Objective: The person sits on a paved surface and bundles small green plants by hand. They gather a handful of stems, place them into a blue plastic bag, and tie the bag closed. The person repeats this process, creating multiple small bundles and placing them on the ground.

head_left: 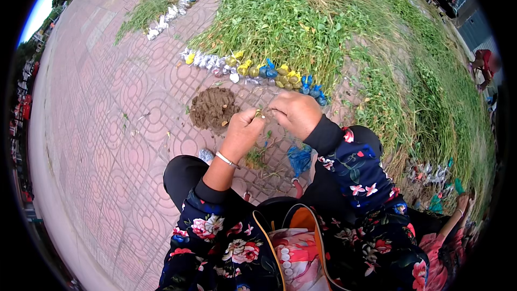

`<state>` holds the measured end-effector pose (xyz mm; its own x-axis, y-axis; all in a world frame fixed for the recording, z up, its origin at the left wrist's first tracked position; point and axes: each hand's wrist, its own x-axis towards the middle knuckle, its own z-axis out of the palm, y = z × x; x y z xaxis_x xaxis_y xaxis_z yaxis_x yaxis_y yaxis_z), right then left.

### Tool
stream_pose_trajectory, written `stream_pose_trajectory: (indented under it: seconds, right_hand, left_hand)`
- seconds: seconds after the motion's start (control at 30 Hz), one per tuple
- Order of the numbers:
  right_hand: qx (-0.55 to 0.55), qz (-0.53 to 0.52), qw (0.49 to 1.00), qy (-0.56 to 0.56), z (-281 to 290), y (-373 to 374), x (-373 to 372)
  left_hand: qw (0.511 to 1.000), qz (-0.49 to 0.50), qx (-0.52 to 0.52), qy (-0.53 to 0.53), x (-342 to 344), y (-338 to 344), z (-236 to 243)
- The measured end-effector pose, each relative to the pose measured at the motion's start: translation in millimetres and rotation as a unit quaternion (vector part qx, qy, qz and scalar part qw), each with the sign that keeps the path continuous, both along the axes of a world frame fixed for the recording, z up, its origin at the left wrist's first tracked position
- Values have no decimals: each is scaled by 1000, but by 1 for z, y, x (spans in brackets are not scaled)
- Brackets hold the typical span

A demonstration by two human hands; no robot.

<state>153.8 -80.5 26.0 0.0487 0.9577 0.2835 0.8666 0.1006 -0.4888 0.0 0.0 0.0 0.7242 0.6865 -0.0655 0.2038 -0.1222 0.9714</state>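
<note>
My left hand, with a pale bracelet at its wrist, is closed in a pinch over the paving. A tiny yellowish bit shows at its fingertips, too small to name. Close beside it on the right, my right hand is also closed, its fingers curled downward and what they hold hidden. A heap of brown soil lies just left of my hands. Beyond them stands a row of bagged root balls in yellow, blue and clear plastic, with leafy green plants spreading away behind.
A crumpled blue plastic bag lies between my feet, near some loose green sprigs. Tall grassy plants cover the right side. A smaller bagged bunch lies far left on the pink paving. Another person's hand is at lower right.
</note>
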Motion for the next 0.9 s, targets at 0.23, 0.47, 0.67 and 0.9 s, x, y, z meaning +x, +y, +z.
stream_pose_trajectory:
  seconds: [0.23, 0.47, 0.67, 0.9]
  right_hand:
    - [-69, -13, 997, -35, -8, 0, -7]
    - [-94, 25, 992, 80, -12, 2, -17]
    - [-96, 80, 985, 118, -13, -8, -33]
    - [-169, 180, 962, 114, -30, -6, -22]
  left_hand:
    - [999, 10, -30, 19, 0, -2, -4]
    - [979, 55, 185, 60, 6, -3, -6]
    - [995, 97, 1, 4, 7, 17, -7]
    - [991, 33, -121, -35, 4, 13, -15]
